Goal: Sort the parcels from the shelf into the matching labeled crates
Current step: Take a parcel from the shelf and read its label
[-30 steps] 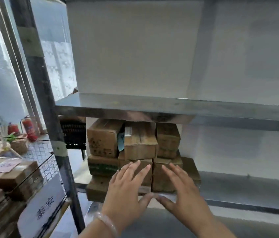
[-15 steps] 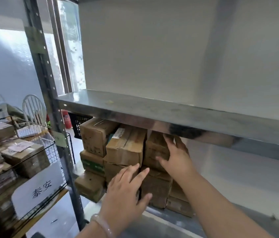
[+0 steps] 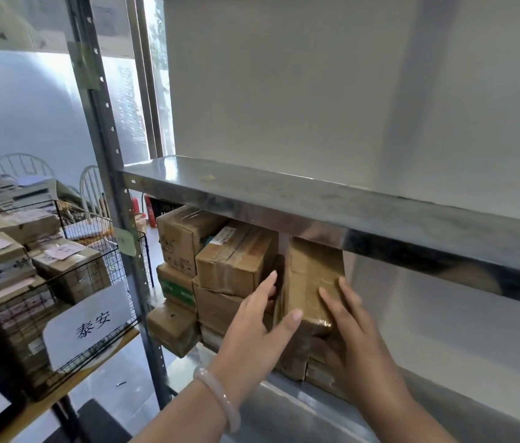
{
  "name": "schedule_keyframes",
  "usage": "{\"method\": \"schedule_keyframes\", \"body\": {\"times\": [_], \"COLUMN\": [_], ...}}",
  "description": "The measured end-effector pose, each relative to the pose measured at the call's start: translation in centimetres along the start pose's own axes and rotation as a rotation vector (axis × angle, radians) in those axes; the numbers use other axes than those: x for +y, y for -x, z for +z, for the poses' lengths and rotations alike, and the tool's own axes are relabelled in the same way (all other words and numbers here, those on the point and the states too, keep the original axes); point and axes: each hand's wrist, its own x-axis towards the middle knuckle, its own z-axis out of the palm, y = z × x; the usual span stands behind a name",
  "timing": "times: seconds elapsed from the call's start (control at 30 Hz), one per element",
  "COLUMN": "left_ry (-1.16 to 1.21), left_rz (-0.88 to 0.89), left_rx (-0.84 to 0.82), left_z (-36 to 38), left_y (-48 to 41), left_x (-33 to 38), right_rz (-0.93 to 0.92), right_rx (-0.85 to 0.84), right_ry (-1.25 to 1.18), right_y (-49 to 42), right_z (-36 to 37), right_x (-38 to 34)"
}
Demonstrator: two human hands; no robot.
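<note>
Head view, and a good deal is hidden here: the steel shelf board (image 3: 332, 203) overhead cuts off the tops and backs of the stacked parcels, so how deep the pile runs cannot be told, and the print on most labels is too blurred to read. Both hands are on one tall brown parcel (image 3: 311, 282), standing upright at the right end of the stack; the left hand (image 3: 252, 327) has its fingers tucked down the parcel's left side with the thumb pressed across the front, the right hand (image 3: 357, 343) lies flat with fingers spread along the right front edge, so the box is clasped between them. A pale bracelet (image 3: 220, 399) sits on the left wrist. The parcel's foot is hidden behind the hands, its top close under the shelf board. To its right the lower shelf runs bare along the white wall (image 3: 444, 330), plenty of room there; to its left a taped box (image 3: 236, 260) sits just beside it, then a larger carton (image 3: 182, 238) above a green-printed box (image 3: 177, 290). Left of the grey upright post (image 3: 114, 187), a wire crate (image 3: 70, 314) holds stacked flat parcels and carries a white sign (image 3: 89, 324) reading 泰安; its lower left is cut off by the frame edge. Chairs and a red extinguisher behind are hard to make out.
</note>
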Motion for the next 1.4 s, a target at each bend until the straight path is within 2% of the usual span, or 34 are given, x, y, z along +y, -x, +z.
{"method": "schedule_keyframes", "body": {"times": [0.07, 0.2, 0.33, 0.4, 0.47, 0.53, 0.57, 0.63, 0.77, 0.87, 1.03, 1.2, 1.3, 1.4], "left_ry": [0.123, 0.313, 0.298, 0.357, 0.5, 0.64, 0.669, 0.635, 0.416, 0.357, 0.606, 0.417, 0.409, 0.496], "left_rz": [-0.086, -0.179, -0.168, -0.159, -0.145, -0.124, -0.115, -0.087, -0.024, 0.026, -0.105, -0.103, -0.153, -0.199], "left_rx": [-0.019, -0.051, -0.073, -0.089, -0.112, -0.152, -0.169, -0.164, -0.002, 0.064, 0.194, 0.348, 0.403, 0.439], "left_z": [1.1, 2.3, 2.1, 1.8, 1.5, 1.3, 1.2, 0.7, -0.5, -1.5, -4.4, -6.6, -8.1, -9.8], "left_y": [0.0, 0.8, 1.6, 2.2, 2.8, 3.3, 3.6, 4.1, 4.8, 5.4, 6.6, 8.2, 9.1, 9.9], "left_x": [0.4, 0.0, -0.4, -0.7, -1.0, -1.3, -1.2, -1.0, -0.2, -0.2, -1.8, -1.4, -1.6, -2.1], "right_rz": [-0.091, -0.144, -0.122, 0.005, 0.266, 0.488, 0.533, 0.516, 0.387, 0.287, 0.204, 0.033, -0.116, -0.155], "right_rx": [0.032, 0.031, 0.064, 0.159, 0.163, -0.023, -0.115, -0.182, -0.062, -0.055, -0.204, -0.107, -0.156, -0.227], "right_ry": [-0.021, -0.097, -0.328, -0.455, -0.602, -0.938, -1.109, -1.225, -0.983, -0.798, -0.919, -0.632, -0.514, -0.506], "right_y": [1.6, 3.2, 3.8, 4.0, 3.7, 3.4, 3.3, 3.1, 3.0, 2.8, 2.1, 1.1, 0.6, 0.7], "right_z": [-0.2, -0.2, -0.7, -0.9, -1.4, -1.5, -1.5, -1.6, -1.3, -1.2, -0.5, 1.9, 3.4, 4.8], "right_x": [-0.6, -1.3, -1.0, -0.5, -0.6, -0.6, -0.7, -1.3, -3.1, -4.4, -6.6, -9.6, -12.0, -13.5]}}
